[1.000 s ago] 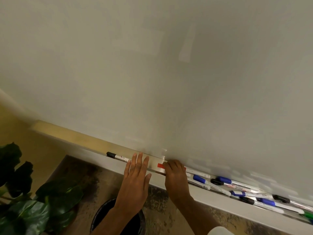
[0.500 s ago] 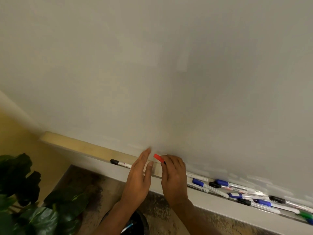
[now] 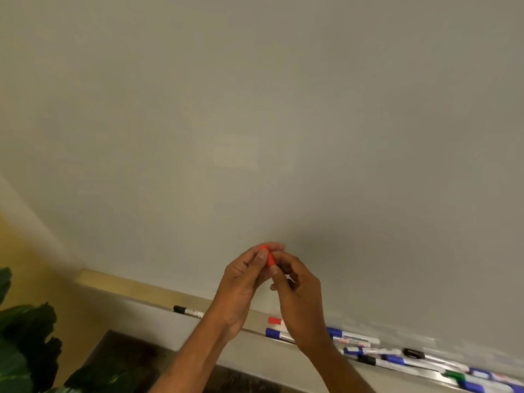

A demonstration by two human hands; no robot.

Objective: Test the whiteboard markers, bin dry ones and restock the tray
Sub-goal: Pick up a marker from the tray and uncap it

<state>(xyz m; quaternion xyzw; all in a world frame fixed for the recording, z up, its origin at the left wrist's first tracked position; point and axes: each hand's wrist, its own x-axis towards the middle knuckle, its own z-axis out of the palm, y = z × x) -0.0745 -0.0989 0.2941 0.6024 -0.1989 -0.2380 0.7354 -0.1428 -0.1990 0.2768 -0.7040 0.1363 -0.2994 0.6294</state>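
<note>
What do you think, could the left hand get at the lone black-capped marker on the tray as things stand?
Probably yes, but not freely: the left hand pinches the red marker. The black-capped marker lies uncovered on the tray, just beside that wrist.

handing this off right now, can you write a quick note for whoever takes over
Left hand: pinches the cap end of the red marker, held up in front of the whiteboard.
Right hand: grips the same marker's barrel, mostly hidden.
Tray: a black marker lies alone towards the left; a red-capped marker and a row of blue, black and green markers lie to the right.
Done: the board shows no test strokes, so no test is visible.
Left: uncap and test the red one, then the rest; bin dry ones, restock. The bin is not in view.
</note>
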